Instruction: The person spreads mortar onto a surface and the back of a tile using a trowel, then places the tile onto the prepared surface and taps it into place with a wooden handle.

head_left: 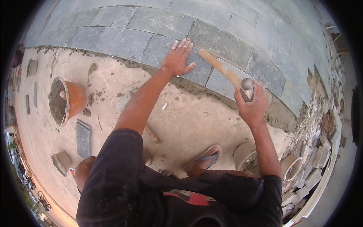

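My left hand lies flat on a grey slate tile at the near edge of the laid paving, fingers slightly spread and holding nothing. In my right hand is a hammer, gripped close around its rounded metal head. Its wooden handle slants away to the upper left, the free end over the tiles just right of my left hand; whether it touches them I cannot tell. Wet mortar shows along the tiles' near edge.
On the concrete floor at left stand an orange bucket of mortar, stacked slate tiles and a smaller bucket. A wooden stick lies near my sandalled foot. More buckets and broken stone pieces are at right.
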Demonstrator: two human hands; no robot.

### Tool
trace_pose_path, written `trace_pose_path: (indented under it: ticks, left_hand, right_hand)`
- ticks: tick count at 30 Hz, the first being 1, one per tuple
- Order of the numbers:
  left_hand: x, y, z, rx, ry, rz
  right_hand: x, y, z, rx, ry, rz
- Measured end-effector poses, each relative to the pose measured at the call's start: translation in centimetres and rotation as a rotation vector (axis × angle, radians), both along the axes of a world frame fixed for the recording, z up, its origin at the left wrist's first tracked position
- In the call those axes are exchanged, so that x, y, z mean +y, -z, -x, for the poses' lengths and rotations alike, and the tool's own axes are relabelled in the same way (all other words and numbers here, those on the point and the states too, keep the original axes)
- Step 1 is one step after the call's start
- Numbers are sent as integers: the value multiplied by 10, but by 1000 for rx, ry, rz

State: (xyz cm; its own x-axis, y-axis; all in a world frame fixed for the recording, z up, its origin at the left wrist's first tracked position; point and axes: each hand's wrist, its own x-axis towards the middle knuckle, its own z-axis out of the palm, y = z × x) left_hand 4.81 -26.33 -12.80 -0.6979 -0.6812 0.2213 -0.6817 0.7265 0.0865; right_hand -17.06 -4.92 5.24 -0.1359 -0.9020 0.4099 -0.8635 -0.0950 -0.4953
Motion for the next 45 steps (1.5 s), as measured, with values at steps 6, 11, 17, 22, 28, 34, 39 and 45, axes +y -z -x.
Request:
trace_pose_path:
  ticks: [6, 11, 17, 22, 28, 34, 39, 45]
  left_hand:
    - [-1, 2, -4, 29, 11, 25]
    - [0, 1, -5, 76, 22, 17]
    - [1, -8, -7, -100, -32, -135]
    - [-5, 9, -4, 27, -5, -121]
    - [-7, 13, -2, 2, 19, 10]
    - [2, -4, -6, -117, -7, -4]
    - [-2, 4, -3, -65, -27, 23]
    - [-3, 10, -2, -62, -18, 20]
  right_hand:
    - [6, -2, -6, -36, 41, -44]
    - [-7, -14, -8, -38, -13, 49]
    - [-52, -39, -42, -85, -138, 110]
    - [-92, -28, -80, -104, -297, 94]
    - [-105, -3, -101, -54, -341, 9]
    - [-103, 6, -111, -60, -351, 5]
    - [-101, 13, -111, -68, -334, 32]
    - [-101, 10, -113, -169, -271, 45]
